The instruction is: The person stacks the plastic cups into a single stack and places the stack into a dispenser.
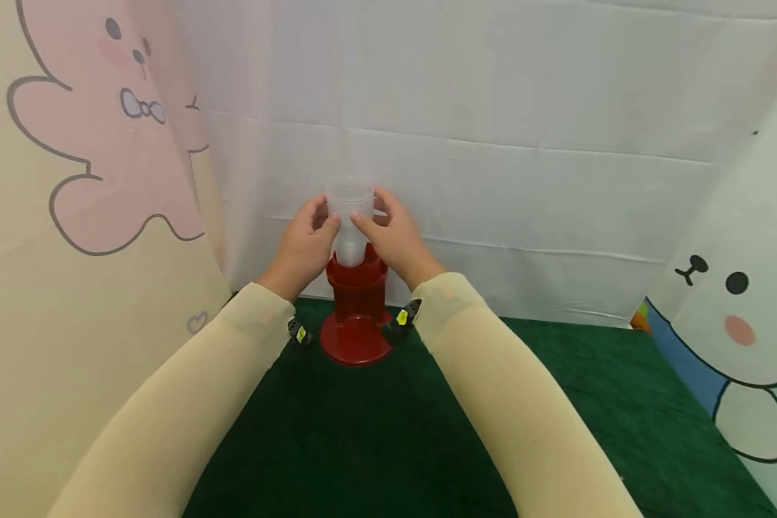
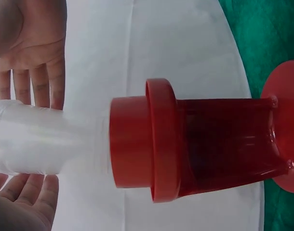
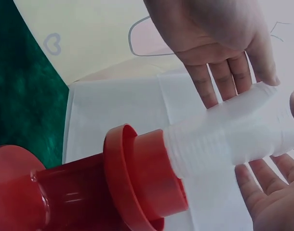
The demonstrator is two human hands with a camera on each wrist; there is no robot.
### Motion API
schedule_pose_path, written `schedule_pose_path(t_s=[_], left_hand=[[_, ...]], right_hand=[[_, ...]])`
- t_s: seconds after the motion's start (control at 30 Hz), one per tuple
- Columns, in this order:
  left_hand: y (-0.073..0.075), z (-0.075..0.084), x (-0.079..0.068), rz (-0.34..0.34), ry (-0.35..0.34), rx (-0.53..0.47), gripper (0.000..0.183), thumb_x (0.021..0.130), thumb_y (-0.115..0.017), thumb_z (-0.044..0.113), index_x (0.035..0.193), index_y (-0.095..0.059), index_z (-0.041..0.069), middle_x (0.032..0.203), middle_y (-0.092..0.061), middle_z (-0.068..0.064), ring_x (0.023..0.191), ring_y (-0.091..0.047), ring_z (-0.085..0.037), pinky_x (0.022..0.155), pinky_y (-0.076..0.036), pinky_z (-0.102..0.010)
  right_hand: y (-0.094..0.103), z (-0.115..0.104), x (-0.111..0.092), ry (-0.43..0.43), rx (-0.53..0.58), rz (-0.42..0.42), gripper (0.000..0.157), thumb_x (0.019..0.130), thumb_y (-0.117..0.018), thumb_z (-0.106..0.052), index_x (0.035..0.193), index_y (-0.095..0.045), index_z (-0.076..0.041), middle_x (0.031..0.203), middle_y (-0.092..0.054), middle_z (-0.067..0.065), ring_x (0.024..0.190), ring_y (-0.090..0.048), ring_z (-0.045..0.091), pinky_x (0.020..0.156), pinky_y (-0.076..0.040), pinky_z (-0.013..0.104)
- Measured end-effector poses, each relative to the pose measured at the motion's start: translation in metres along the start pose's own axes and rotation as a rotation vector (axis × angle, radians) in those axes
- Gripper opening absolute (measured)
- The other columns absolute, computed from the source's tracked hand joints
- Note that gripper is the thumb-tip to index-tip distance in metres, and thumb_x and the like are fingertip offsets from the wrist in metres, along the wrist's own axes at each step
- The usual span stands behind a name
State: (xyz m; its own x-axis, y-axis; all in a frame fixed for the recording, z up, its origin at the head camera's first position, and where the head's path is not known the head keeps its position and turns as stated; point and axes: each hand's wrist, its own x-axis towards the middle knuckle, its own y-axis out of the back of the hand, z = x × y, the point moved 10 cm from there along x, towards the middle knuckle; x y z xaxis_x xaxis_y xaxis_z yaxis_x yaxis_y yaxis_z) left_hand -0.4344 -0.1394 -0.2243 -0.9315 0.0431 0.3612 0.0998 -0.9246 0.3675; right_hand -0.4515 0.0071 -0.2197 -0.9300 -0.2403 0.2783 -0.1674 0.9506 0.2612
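Note:
A stack of clear plastic cups (image 1: 350, 201) stands upright between both hands, over a red cup holder (image 1: 359, 298). My left hand (image 1: 306, 243) holds the stack from the left, thumb in front and fingers round the side. From the right, my right hand (image 1: 396, 236) grips the same cups in the same way. In the left wrist view the stack (image 2: 29, 137) lines up with the holder's open mouth (image 2: 130, 142), its lower end blurred. The right wrist view has the ribbed cup rims (image 3: 195, 149) right at the red rim.
The holder's round red base (image 1: 356, 349) stands on a dark green cloth (image 1: 362, 432). White fabric (image 1: 492, 180) hangs close behind. A cream panel with a pink bear (image 1: 103, 144) is at the left, and a printed panel with a white animal (image 1: 738, 302) at the right.

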Motion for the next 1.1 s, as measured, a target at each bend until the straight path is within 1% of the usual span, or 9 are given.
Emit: schedule_pose_path(t_s=[0.17, 0.27, 0.33, 0.5, 0.67, 0.8, 0.93, 1.0, 1.1], left_hand=[[-0.004, -0.002, 0.001, 0.001, 0.000, -0.022, 0.058, 0.109, -0.050, 0.033, 0.160, -0.031, 0.012, 0.151, -0.048, -0.008, 0.137, -0.048, -0.024, 0.114, -0.041, -0.049], [-0.006, -0.003, 0.003, 0.003, -0.003, -0.042, 0.057, 0.109, -0.050, 0.032, 0.160, -0.032, 0.012, 0.151, -0.048, -0.008, 0.136, -0.048, -0.024, 0.113, -0.042, -0.049], [-0.008, -0.006, 0.004, 0.003, 0.009, -0.037, 0.057, 0.109, -0.050, 0.033, 0.159, -0.032, 0.013, 0.152, -0.047, -0.007, 0.137, -0.048, -0.024, 0.112, -0.043, -0.049], [-0.014, -0.018, 0.003, -0.004, 0.051, -0.019, 0.056, 0.109, -0.051, 0.034, 0.159, -0.035, 0.015, 0.156, -0.044, -0.005, 0.139, -0.047, -0.027, 0.109, -0.045, -0.053], [-0.019, -0.028, 0.003, -0.008, 0.057, 0.013, 0.053, 0.109, -0.050, 0.032, 0.157, -0.037, 0.013, 0.154, -0.047, -0.007, 0.138, -0.049, -0.028, 0.109, -0.045, -0.053], [-0.020, -0.035, 0.001, -0.005, 0.043, 0.057, 0.053, 0.109, -0.050, 0.029, 0.156, -0.039, 0.009, 0.152, -0.049, -0.010, 0.138, -0.048, -0.029, 0.113, -0.042, -0.050], [-0.023, -0.047, -0.002, -0.027, 0.058, 0.073, 0.052, 0.109, -0.051, 0.029, 0.156, -0.039, 0.010, 0.154, -0.048, -0.010, 0.138, -0.049, -0.032, 0.111, -0.044, -0.052], [-0.025, -0.053, -0.004, -0.039, 0.072, 0.085, 0.051, 0.109, -0.051, 0.029, 0.156, -0.040, 0.012, 0.155, -0.047, -0.010, 0.138, -0.048, -0.033, 0.111, -0.044, -0.053], [-0.029, -0.061, -0.006, -0.051, 0.086, 0.117, 0.051, 0.109, -0.052, 0.029, 0.155, -0.042, 0.010, 0.156, -0.046, -0.011, 0.140, -0.046, -0.034, 0.112, -0.042, -0.053]], right_hand=[[0.001, 0.007, 0.003, -0.006, 0.037, 0.015, 0.071, 0.099, -0.070, -0.037, 0.160, -0.036, -0.023, 0.152, -0.048, 0.002, 0.129, -0.053, 0.021, 0.103, -0.051, 0.042], [0.003, 0.008, 0.004, 0.004, 0.032, 0.019, 0.071, 0.099, -0.070, -0.038, 0.160, -0.037, -0.023, 0.152, -0.048, 0.002, 0.129, -0.053, 0.020, 0.102, -0.052, 0.042], [0.003, 0.010, 0.005, 0.006, 0.019, 0.019, 0.069, 0.099, -0.069, -0.039, 0.159, -0.038, -0.024, 0.152, -0.048, 0.002, 0.129, -0.054, 0.021, 0.102, -0.052, 0.043], [0.003, 0.022, 0.003, -0.027, -0.022, 0.016, 0.067, 0.100, -0.068, -0.039, 0.158, -0.039, -0.026, 0.154, -0.047, 0.002, 0.132, -0.053, 0.023, 0.105, -0.050, 0.046], [0.001, 0.036, 0.003, -0.057, -0.052, 0.018, 0.066, 0.100, -0.068, -0.038, 0.158, -0.039, -0.026, 0.155, -0.046, 0.002, 0.133, -0.053, 0.025, 0.105, -0.050, 0.049], [-0.003, 0.047, 0.000, -0.086, -0.086, 0.008, 0.071, 0.100, -0.068, -0.039, 0.160, -0.035, -0.023, 0.155, -0.047, 0.003, 0.136, -0.051, 0.025, 0.107, -0.049, 0.048], [-0.006, 0.056, -0.003, -0.103, -0.122, 0.001, 0.075, 0.100, -0.068, -0.040, 0.162, -0.031, -0.020, 0.155, -0.047, 0.005, 0.140, -0.047, 0.026, 0.111, -0.044, 0.049], [-0.007, 0.060, -0.004, -0.106, -0.149, -0.002, 0.075, 0.100, -0.069, -0.039, 0.162, -0.032, -0.019, 0.156, -0.046, 0.007, 0.141, -0.046, 0.027, 0.112, -0.043, 0.049], [-0.008, 0.069, -0.005, -0.109, -0.194, -0.018, 0.071, 0.100, -0.069, -0.037, 0.160, -0.036, -0.017, 0.157, -0.045, 0.008, 0.142, -0.045, 0.030, 0.112, -0.043, 0.050]])
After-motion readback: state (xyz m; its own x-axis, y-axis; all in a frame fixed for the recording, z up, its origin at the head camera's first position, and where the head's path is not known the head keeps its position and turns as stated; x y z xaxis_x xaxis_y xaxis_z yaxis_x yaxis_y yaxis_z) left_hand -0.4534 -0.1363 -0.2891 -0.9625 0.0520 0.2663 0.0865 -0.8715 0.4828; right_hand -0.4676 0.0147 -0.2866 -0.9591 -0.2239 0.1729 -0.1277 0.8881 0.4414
